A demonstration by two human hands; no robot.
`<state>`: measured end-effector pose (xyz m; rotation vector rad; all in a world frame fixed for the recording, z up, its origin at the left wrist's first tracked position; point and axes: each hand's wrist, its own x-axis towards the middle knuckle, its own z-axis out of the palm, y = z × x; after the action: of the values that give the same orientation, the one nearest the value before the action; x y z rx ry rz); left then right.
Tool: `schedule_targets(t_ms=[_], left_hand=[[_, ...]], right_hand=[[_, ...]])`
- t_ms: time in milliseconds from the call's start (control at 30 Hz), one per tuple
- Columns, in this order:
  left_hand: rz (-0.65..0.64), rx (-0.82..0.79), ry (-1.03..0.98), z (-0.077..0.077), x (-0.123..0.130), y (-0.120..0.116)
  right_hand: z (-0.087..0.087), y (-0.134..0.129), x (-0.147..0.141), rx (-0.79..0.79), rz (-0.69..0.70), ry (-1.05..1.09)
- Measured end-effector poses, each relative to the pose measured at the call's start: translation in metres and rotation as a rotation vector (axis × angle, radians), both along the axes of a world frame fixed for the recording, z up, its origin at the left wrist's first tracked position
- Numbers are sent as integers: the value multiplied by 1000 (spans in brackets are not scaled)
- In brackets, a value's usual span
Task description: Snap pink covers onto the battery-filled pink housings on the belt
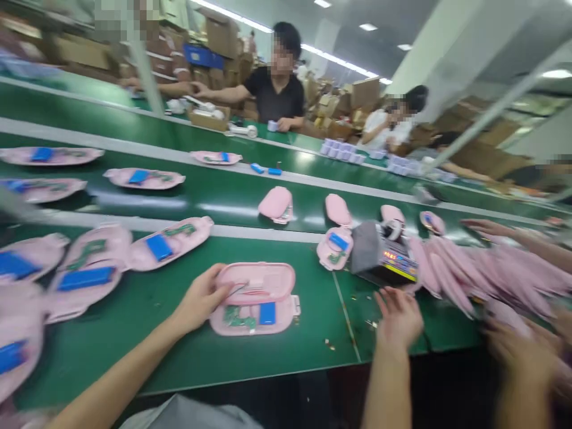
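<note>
My left hand (pixel 206 298) grips the left end of a pink plastic casing half (pixel 281 279), thumb over its rim. That half tilts over a lower pink half (pixel 279 326), which lies on the green bench. In the lower half sit a green circuit board (pixel 240 319) and a blue battery pack (pixel 267 313). Farther right, my right hand (pixel 399 319) is raised above the bench, palm up, fingers apart, nothing visible in it. Just beyond its fingertips stands a grey box (pixel 373 253) with a lit red display.
Opened pink casings (pixel 92 262) with blue packs lie at left, more along the conveyor (pixel 223 205). A pile of pink shells (pixel 487 268) is at right, beside another person's hands (pixel 522 345). Small scraps (pixel 329 344) dot the green bench (pixel 179 357). People sit across the line.
</note>
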<state>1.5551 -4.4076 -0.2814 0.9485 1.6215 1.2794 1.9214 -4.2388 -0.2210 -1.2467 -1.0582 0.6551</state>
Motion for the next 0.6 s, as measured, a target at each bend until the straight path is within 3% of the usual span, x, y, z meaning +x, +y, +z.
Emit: schedule_targets(t_ms=[67, 100, 200, 267, 400, 600], left_hand=[[-34, 2, -77, -1, -1, 0], [-48, 14, -118, -2, -1, 0], [-56, 89, -201, -6, -2, 0], [-58, 144, -241, -9, -1, -1], [-15, 211, -283, -15, 1, -1], [-35, 245, -259, -21, 1, 1]], right_hand=[[-18, -18, -62, 21, 205, 7], [-21, -28, -92, 58, 374, -64], [-10, -48, -168, 207, 979, -498], [-3, -50, -204, 267, 1208, -833], [-10, -44, -237, 379, 1303, -1260], [-22, -46, -240, 524, 1221, -1361]])
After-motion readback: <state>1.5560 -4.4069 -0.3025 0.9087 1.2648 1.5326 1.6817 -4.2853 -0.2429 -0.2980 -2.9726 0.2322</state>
